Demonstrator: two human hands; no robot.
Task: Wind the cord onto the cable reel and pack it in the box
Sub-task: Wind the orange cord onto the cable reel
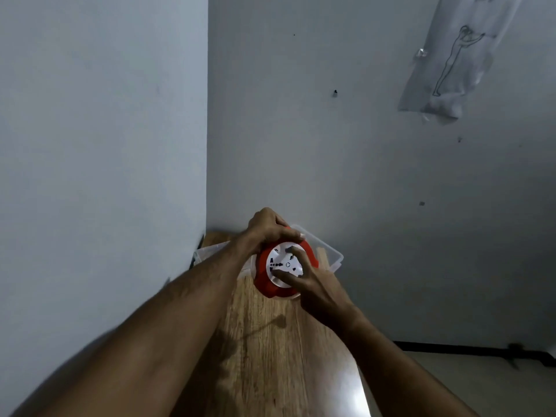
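Observation:
A round red cable reel (272,288) with a white socket face is held above the wooden table, its face turned toward me. My left hand (269,228) grips the reel's top rim from the far side. My right hand (304,279) lies on the white face, fingers spread over the sockets and the lower right rim. Behind the reel a clear plastic box (329,254) stands at the table's far end, partly hidden by my hands. No loose cord shows.
The narrow wooden table (270,341) sits in a corner between two grey walls. A plastic sheet with a line drawing (451,61) hangs on the right wall. Floor and a dark skirting (469,349) lie to the right of the table.

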